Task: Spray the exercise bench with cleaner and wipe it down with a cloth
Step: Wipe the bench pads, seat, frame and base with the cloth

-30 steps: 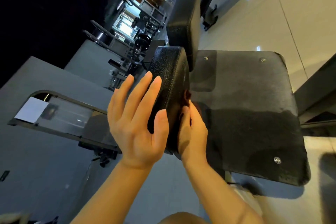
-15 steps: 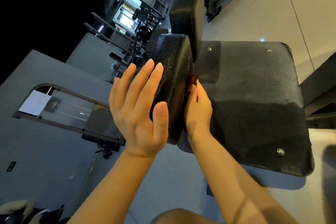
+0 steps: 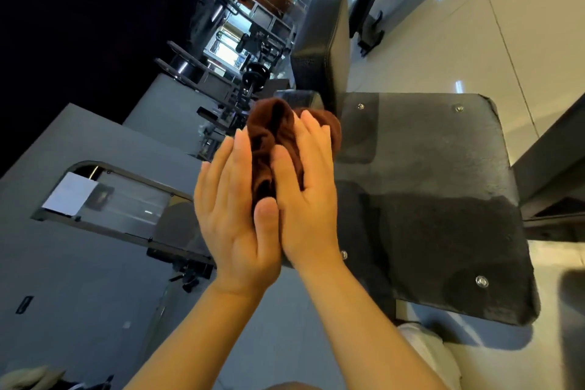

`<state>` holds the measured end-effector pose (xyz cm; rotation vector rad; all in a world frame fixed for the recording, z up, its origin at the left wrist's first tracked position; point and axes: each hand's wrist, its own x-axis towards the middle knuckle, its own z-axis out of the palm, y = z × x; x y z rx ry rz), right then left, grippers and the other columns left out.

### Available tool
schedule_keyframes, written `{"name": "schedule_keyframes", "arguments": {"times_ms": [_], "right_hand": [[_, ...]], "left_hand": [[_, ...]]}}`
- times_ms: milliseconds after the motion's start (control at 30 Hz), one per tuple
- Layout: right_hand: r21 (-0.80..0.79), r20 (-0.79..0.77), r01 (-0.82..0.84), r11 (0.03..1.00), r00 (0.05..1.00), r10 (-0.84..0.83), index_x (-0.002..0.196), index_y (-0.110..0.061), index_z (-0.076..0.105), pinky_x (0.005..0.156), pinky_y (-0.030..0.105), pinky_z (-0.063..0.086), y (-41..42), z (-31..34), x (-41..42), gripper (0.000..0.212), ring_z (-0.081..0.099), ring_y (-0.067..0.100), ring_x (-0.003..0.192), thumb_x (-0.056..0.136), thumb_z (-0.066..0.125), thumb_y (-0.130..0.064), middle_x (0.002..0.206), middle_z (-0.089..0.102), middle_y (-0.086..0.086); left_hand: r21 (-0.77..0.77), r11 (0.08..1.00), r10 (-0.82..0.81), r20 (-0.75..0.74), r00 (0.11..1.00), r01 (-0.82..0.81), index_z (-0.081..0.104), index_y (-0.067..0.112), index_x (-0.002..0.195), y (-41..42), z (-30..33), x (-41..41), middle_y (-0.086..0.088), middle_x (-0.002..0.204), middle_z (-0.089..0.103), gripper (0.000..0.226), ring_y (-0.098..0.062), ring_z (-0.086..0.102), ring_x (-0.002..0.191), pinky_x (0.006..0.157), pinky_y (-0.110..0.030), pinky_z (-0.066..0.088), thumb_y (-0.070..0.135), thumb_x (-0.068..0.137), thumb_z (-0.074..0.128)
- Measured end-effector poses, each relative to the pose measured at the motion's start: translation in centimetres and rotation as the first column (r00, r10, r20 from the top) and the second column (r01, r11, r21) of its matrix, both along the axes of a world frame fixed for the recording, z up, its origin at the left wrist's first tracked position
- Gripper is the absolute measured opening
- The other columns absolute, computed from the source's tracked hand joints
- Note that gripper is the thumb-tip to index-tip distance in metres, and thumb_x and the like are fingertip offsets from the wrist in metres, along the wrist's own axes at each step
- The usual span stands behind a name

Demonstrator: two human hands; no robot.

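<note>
A bunched brown cloth point(image 3: 269, 136) lies over the small black textured pad point(image 3: 299, 97) of the exercise bench. My right hand point(image 3: 307, 199) presses flat on the cloth's right side with its fingers straight. On the cloth's left side, my left hand point(image 3: 234, 218) lies flat against it, fingers straight and thumb up. Most of the pad is hidden by both hands and the cloth. The wide black seat panel point(image 3: 427, 184) with metal studs spreads to the right. A taller black pad point(image 3: 323, 41) stands behind. No spray bottle is in view.
A grey machine housing point(image 3: 110, 199) with a clear window stands to the left. Weight racks and machines point(image 3: 253, 73) fill the far background. Pale floor tiles point(image 3: 474, 25) lie to the right, and a dark frame bar point(image 3: 554, 152) crosses the right edge.
My right hand came from the pad's right side onto its front, bringing the brown cloth into view over the pad. My left hand closed in against the cloth.
</note>
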<state>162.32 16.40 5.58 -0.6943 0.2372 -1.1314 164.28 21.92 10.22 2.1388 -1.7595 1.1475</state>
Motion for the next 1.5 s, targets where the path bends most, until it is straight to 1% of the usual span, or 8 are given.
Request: {"name": "schedule_keyframes", "arguments": {"times_ms": [133,333,567,800,933,1100,1267,1500], "right_hand": [[0.030,0.187,-0.100,0.994,0.978,0.093,0.137,-0.058,0.036,0.117,0.050,0.027,0.9,-1.2,-0.2,0.047,0.023,0.014,0.147,0.092,0.045,-0.050,0.155,0.034,-0.011],[0.326,0.157,-0.243,0.914,0.967,0.201,0.145,-0.034,0.041,0.107,0.044,0.043,0.7,-2.1,1.4,0.050,0.059,0.009,0.117,0.097,0.050,-0.040,0.119,0.064,-0.014],[0.344,-0.037,-0.203,0.917,0.973,0.229,0.147,-0.033,0.036,0.115,0.043,0.031,-6.1,-2.9,6.0,0.042,0.044,0.019,0.133,0.106,0.036,-0.026,0.145,0.048,0.002],[0.258,0.255,-0.372,0.891,0.916,0.309,0.147,-0.027,0.042,0.112,0.042,0.040,3.3,-4.7,-0.9,0.058,0.054,0.008,0.125,0.090,0.041,-0.019,0.139,0.056,-0.006],[0.285,0.375,-0.432,0.856,0.872,0.315,0.139,-0.025,0.051,0.106,0.042,0.043,3.7,-2.7,-2.3,0.069,0.055,0.013,0.125,0.082,0.054,-0.064,0.133,0.061,-0.003],[0.292,0.087,-0.188,0.938,0.982,0.170,0.129,-0.039,0.054,0.099,0.039,0.048,-2.6,0.0,1.3,0.035,0.059,0.010,0.115,0.095,0.048,-0.049,0.121,0.063,-0.007],[0.394,-0.036,-0.227,0.891,0.964,0.262,0.147,-0.024,0.040,0.112,0.033,0.032,-6.2,-2.2,5.1,0.044,0.044,0.017,0.132,0.105,0.038,-0.036,0.144,0.049,0.003],[0.407,-0.003,-0.388,0.827,0.905,0.425,0.142,-0.038,0.041,0.111,0.046,0.037,2.5,-4.5,1.8,0.046,0.051,0.019,0.127,0.099,0.036,-0.053,0.136,0.056,-0.001]], "left_hand": [[0.004,1.000,-0.002,-0.015,1.000,0.002,0.030,0.014,0.148,0.0,-0.1,0.0,-0.009,0.145,0.044,0.056,-0.027,0.037,0.140,0.115,-0.049,0.025,0.044,0.104,0.014],[0.007,0.998,-0.057,0.005,0.998,0.057,0.035,0.005,0.142,0.0,-0.3,0.8,-0.010,0.141,0.048,0.058,-0.033,0.040,0.137,0.105,-0.062,0.034,0.042,0.104,0.012],[0.027,0.990,-0.139,0.075,0.987,0.137,0.046,-0.001,0.132,-0.4,0.0,1.3,-0.016,0.135,0.053,0.056,-0.021,0.042,0.136,0.108,-0.048,0.036,0.036,0.103,0.016],[-0.035,0.997,-0.063,0.030,0.998,0.064,0.047,0.001,0.135,-0.2,-0.2,0.7,-0.006,0.139,0.050,0.059,-0.027,0.043,0.134,0.110,-0.042,0.032,0.042,0.103,0.019],[-0.033,0.995,-0.094,0.074,0.993,0.097,0.046,0.002,0.135,0.0,-0.4,0.7,-0.008,0.137,0.053,0.057,-0.029,0.045,0.133,0.106,-0.054,0.037,0.041,0.103,0.020],[-0.036,0.994,-0.100,0.112,0.989,0.105,0.044,0.002,0.135,-0.2,-0.4,1.1,-0.012,0.135,0.054,0.057,-0.032,0.046,0.131,0.101,-0.060,0.039,0.041,0.103,0.020],[0.030,0.990,-0.141,0.153,0.978,0.138,0.045,0.004,0.135,-0.1,-0.2,1.8,-0.014,0.132,0.057,0.056,-0.034,0.048,0.130,0.101,-0.058,0.040,0.041,0.102,0.020],[0.125,0.992,-0.020,0.158,0.987,0.000,0.053,0.010,0.131,-0.3,0.4,0.6,-0.011,0.135,0.056,0.055,-0.029,0.046,0.133,0.108,-0.057,0.034,0.043,0.103,0.020]]}}
